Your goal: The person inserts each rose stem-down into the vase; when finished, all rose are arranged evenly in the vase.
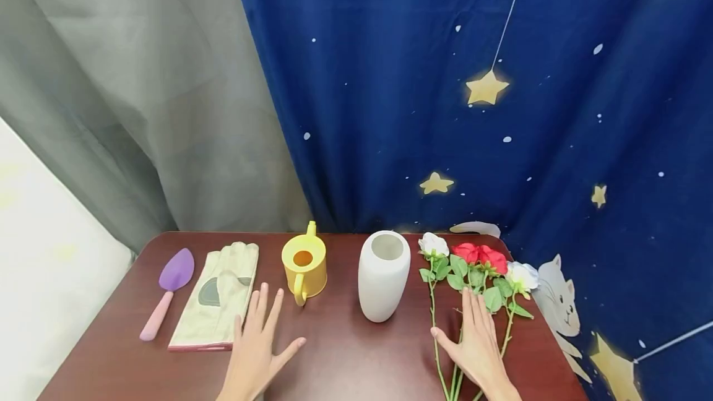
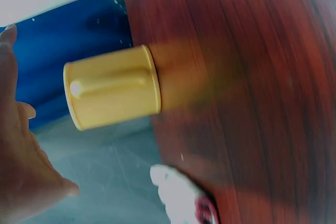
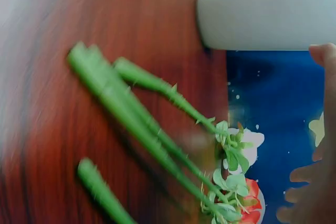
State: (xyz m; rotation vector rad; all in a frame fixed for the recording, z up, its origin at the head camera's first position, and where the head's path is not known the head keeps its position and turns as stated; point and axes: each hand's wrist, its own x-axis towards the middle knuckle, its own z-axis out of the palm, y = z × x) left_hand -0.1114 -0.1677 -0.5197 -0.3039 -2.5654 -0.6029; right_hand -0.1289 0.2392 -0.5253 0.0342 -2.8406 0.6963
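My left hand (image 1: 260, 334) is spread flat with straight fingers over the brown table (image 1: 345, 357), holding nothing. It lies just in front of the yellow watering can (image 1: 304, 267) and beside the cream glove (image 1: 218, 294). In the left wrist view the watering can (image 2: 113, 87) is close ahead of that hand (image 2: 21, 177). My right hand (image 1: 475, 338) is also flat and open, over the green stems (image 1: 434, 327) of the white and red roses (image 1: 480, 257). Whether it touches them I cannot tell. The right wrist view shows the stems (image 3: 142, 124) blurred beneath that hand (image 3: 315, 192).
A white vase (image 1: 383, 274) stands upright between the two hands. A purple trowel (image 1: 169, 289) with a pink handle lies at the far left beside the glove. A grey curtain and a blue star-patterned curtain (image 1: 445, 110) hang behind the table.
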